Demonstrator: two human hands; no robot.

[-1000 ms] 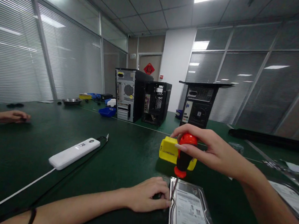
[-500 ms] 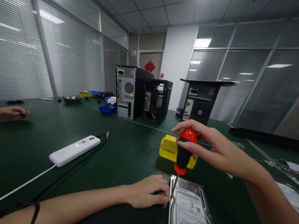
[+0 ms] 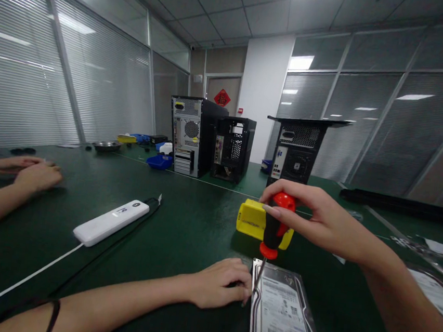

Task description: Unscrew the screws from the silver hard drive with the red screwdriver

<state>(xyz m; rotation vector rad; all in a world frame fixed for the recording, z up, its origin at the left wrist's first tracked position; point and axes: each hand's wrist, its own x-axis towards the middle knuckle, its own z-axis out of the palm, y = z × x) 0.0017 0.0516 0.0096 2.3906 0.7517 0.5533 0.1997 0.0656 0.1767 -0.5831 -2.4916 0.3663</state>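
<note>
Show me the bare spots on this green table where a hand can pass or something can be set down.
Bare green mat lies between the white power bank and the yellow box, and from the power bank back to the computer cases. It is crowded where the left hand steadies the hard drive under the right hand and its screwdriver.

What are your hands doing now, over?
Right hand gripping screwdriver, tip down at hard drive corner. Left hand flat beside the drive's edge. Yellow box just behind; nothing blocking.
</note>
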